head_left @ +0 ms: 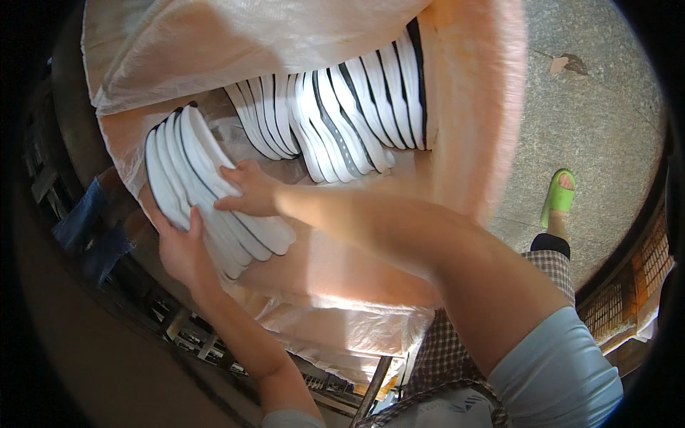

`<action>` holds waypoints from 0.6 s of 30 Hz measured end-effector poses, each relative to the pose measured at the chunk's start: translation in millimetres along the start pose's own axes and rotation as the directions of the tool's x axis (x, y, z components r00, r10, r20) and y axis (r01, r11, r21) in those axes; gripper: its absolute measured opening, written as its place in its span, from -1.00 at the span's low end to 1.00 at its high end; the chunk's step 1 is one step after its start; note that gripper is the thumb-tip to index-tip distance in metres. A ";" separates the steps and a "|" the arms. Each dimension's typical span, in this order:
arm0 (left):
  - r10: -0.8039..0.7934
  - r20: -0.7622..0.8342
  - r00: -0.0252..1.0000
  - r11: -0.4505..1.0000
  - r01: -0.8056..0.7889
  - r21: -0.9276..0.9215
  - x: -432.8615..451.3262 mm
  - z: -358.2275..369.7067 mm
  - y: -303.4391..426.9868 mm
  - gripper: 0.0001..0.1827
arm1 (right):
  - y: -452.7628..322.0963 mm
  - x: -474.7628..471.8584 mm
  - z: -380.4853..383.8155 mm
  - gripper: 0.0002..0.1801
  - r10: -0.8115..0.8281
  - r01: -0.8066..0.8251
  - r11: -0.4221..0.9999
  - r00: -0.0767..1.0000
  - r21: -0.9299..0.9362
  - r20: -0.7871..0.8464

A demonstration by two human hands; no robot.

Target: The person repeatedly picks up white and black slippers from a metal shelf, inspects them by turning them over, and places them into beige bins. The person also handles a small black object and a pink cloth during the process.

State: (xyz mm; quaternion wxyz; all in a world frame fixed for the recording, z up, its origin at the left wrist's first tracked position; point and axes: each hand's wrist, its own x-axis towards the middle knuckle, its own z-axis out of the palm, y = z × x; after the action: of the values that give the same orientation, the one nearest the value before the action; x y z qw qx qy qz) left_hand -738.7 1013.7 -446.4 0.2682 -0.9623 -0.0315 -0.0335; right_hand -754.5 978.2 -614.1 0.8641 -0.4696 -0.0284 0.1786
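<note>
A stack of several white shoe soles (pixel 187 166) with thin dark edges leans at the left inside a large pinkish woven plastic sack (pixel 369 273). My left hand (pixel 184 249) grips the stack from its near left side, thumb on top. From the right, my right hand (pixel 251 190) holds the same stack near its middle, with thumb and fingers on the outermost sole. Deeper in the sack, several more white soles (pixel 332 128) stand pressed side by side in a row. Some of them have black edges, and one shows a grey dotted band.
A fold of the sack (pixel 241 48) overhangs the row of soles. A metal bar (pixel 374 385) rises near my body. To the right lies a grey stone-like floor (pixel 594 117), where a foot in a green slipper (pixel 559 198) rests. Blue cloth (pixel 88 219) shows at the left.
</note>
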 end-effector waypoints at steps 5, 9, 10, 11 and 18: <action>0.017 0.062 0.998 0.992 -0.024 0.126 20.5 37.3 -12.3 -0.30 | 41.2 36.7 7.0 -0.11 -0.046 0.047 0.998 0.999 -0.029 0.014; 0.462 -0.274 0.844 0.885 -0.457 0.083 58.5 77.9 -51.9 -0.30 | 51.3 79.1 30.7 -0.12 -0.120 0.108 0.989 0.985 -0.097 -0.123; 0.331 -0.130 0.935 0.942 -0.318 0.107 67.6 99.4 -61.8 -0.28 | 56.9 86.8 30.3 -0.21 -0.082 0.065 0.990 0.987 -0.127 -0.139; 0.299 -0.073 0.952 0.943 -0.283 0.172 79.3 128.8 -67.3 -0.27 | 67.0 91.3 23.0 -0.30 -0.001 0.005 0.953 1.000 -0.304 0.012; 0.395 0.390 0.832 0.916 -0.389 -0.098 96.4 253.6 -64.0 -0.08 | 97.4 24.8 -15.3 -0.69 0.549 -0.247 0.599 0.819 -0.762 0.166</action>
State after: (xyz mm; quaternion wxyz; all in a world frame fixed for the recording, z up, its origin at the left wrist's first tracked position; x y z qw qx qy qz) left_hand -635.7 1203.9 -622.2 0.2503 -0.9361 0.1122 0.2201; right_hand -755.5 1022.5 -705.6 0.5265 -0.7142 -0.1559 0.4341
